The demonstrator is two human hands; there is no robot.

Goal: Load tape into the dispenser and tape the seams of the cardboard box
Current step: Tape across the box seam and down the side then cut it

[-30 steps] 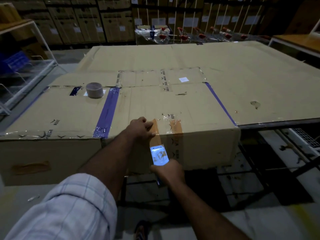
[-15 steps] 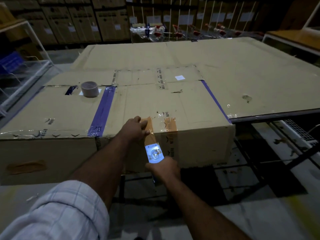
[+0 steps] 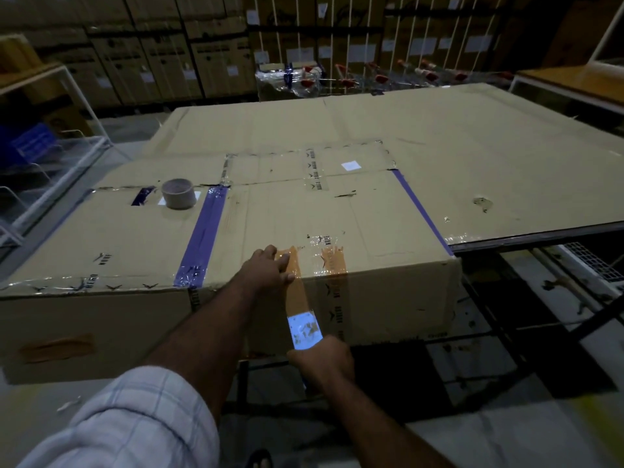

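A large flat cardboard box (image 3: 371, 217) lies on the table, its near edge toward me. A strip of brown tape (image 3: 297, 292) runs from the box top over the near edge and down the front face. My left hand (image 3: 268, 270) presses flat on the strip at the top edge. My right hand (image 3: 322, 361) grips the tape dispenser (image 3: 304, 331) below, against the front face, its shiny plate catching the light. A spare roll of tape (image 3: 179, 193) stands on the box top at the left.
A second cardboard box (image 3: 84, 251) adjoins on the left, with a purple tape band (image 3: 202, 238) along the join. Flat cardboard sheets (image 3: 472, 146) cover the table behind. A white wire rack (image 3: 50, 157) stands left, stacked cartons (image 3: 169, 52) at the back, bare floor (image 3: 506, 434) below.
My right hand has stayed low on the front face with the dispenser, the strip still stretched. My left hand keeps pressing the tape at the top edge. The camera has shifted slightly.
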